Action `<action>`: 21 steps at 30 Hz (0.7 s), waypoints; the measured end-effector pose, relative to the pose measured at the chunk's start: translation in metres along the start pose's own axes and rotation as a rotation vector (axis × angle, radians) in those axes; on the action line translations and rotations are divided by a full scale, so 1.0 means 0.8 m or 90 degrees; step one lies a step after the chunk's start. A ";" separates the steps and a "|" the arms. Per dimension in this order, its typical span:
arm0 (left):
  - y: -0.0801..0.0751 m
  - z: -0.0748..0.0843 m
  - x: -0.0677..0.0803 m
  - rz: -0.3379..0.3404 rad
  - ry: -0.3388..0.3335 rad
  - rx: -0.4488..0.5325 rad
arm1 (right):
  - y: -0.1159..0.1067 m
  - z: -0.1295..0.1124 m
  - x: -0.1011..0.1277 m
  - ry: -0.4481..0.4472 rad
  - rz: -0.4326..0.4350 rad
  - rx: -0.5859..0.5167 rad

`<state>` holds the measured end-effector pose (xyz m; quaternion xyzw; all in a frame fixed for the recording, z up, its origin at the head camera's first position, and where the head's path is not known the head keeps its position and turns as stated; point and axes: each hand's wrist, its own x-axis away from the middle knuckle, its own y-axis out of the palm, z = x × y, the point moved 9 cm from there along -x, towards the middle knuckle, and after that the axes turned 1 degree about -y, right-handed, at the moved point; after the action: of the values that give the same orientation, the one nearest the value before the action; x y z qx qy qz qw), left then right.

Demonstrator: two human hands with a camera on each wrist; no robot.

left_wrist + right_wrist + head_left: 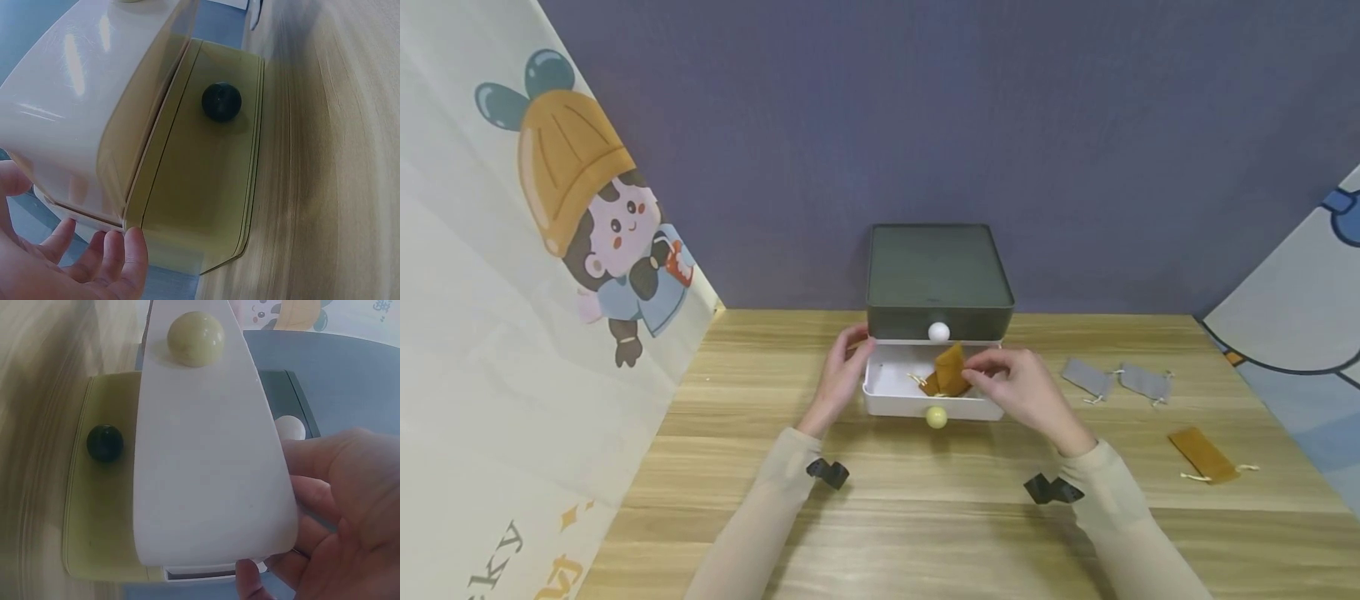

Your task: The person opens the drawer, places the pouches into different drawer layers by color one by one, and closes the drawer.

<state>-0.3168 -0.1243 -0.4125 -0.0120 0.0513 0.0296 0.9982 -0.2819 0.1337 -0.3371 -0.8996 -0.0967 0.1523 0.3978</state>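
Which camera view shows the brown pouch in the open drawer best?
The head view: the brown pouch shows there inside the white drawer, pinched by the right hand. Both wrist views show only the drawer fronts and knobs from outside; the pouch is hidden in them.

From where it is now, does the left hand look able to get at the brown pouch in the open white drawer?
Probably yes: the left hand rests at the drawer's left corner, the brown pouch lies uncovered.

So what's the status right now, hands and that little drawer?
Right hand pinches brown pouch over open white drawer. Left hand rests on drawer's left corner. Nothing in the way.
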 end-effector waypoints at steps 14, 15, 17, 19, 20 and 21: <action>0.001 -0.001 0.000 0.000 -0.009 0.017 | 0.030 -0.017 -0.010 -0.081 -0.055 0.091; 0.002 -0.002 0.000 -0.001 -0.011 0.020 | 0.032 -0.016 -0.010 -0.078 -0.059 0.089; 0.002 -0.002 0.000 -0.002 -0.012 0.024 | 0.034 -0.015 -0.010 -0.070 -0.065 0.077; 0.002 -0.003 -0.001 -0.002 -0.015 0.023 | 0.034 -0.014 -0.010 -0.068 -0.063 0.074; 0.001 -0.003 -0.001 -0.002 -0.015 0.023 | 0.034 -0.014 -0.011 -0.068 -0.063 0.077; 0.001 -0.003 -0.001 -0.002 -0.016 0.021 | 0.034 -0.014 -0.011 -0.067 -0.063 0.081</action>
<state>-0.3182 -0.1237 -0.4149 0.0047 0.0396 0.0271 0.9988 -0.2846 0.1055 -0.3485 -0.8574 -0.1524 0.1854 0.4552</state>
